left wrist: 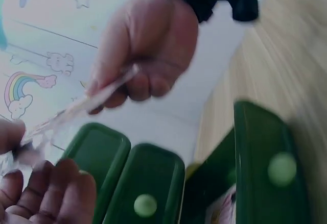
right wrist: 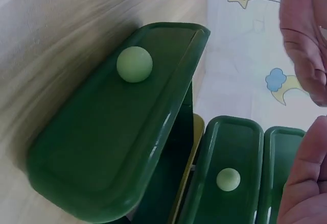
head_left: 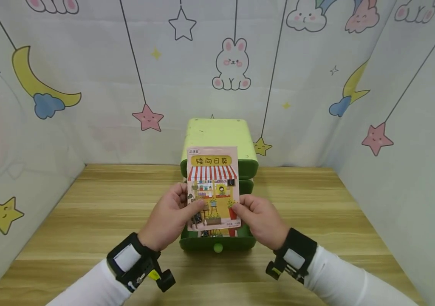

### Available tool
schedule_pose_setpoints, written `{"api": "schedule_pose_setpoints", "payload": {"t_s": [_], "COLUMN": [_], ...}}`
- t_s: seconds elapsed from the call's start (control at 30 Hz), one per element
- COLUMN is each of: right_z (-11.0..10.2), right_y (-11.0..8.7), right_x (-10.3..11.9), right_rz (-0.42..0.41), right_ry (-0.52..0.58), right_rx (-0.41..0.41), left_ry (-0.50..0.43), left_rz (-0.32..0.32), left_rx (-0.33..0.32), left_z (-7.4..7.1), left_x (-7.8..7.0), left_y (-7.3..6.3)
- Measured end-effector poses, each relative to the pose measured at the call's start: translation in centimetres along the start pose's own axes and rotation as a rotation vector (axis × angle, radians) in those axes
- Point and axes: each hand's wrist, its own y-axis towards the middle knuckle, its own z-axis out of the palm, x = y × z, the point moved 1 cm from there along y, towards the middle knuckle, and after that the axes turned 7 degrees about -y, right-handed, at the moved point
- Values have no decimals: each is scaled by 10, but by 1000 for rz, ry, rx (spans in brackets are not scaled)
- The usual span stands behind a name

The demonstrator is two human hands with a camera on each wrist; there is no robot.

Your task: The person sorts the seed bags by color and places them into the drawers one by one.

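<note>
Both hands hold up a pink seed packet [head_left: 213, 170] with a striped awning and a shop front printed on it. My left hand [head_left: 167, 219] pinches its left edge, thumb on the front. The right hand [head_left: 264, 220] grips the lower right edge the same way. Behind and below the packet, the bottom drawer [head_left: 218, 244] of a green cabinet [head_left: 217, 131] stands pulled out. Inside that drawer lies another printed packet [head_left: 217, 233], partly covered by the held one. In the left wrist view the packet [left wrist: 76, 106] appears edge-on between the two hands.
The upper drawers [right wrist: 225, 152] of the cabinet are closed, with round pale green knobs [right wrist: 228, 179]. The cabinet stands on a wood-grain table [head_left: 125, 187] near a back curtain [head_left: 106, 85] printed with stars, moons and rabbits. Side curtains border the table left and right.
</note>
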Motion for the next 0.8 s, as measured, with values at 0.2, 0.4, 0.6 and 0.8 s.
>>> {"api": "schedule_pose_setpoints", "payload": {"t_s": [0.2, 0.4, 0.6, 0.8], "right_z": [-7, -13, -13, -13], "right_y": [-8, -17, -22, -25], "right_x": [-9, -21, -32, -36], "right_rz": [65, 115, 163, 200], "right_ry": [-13, -84, -96, -96], "right_rx": [-8, 1, 6, 17], "left_ry": [398, 677, 855, 969], "left_rz": [172, 253, 288, 239], "left_rx": [-61, -98, -92, -88], "left_z": [-17, -40, -58, -70], "left_x": [5, 10, 13, 17], "left_y": [-4, -4, -2, 0]}}
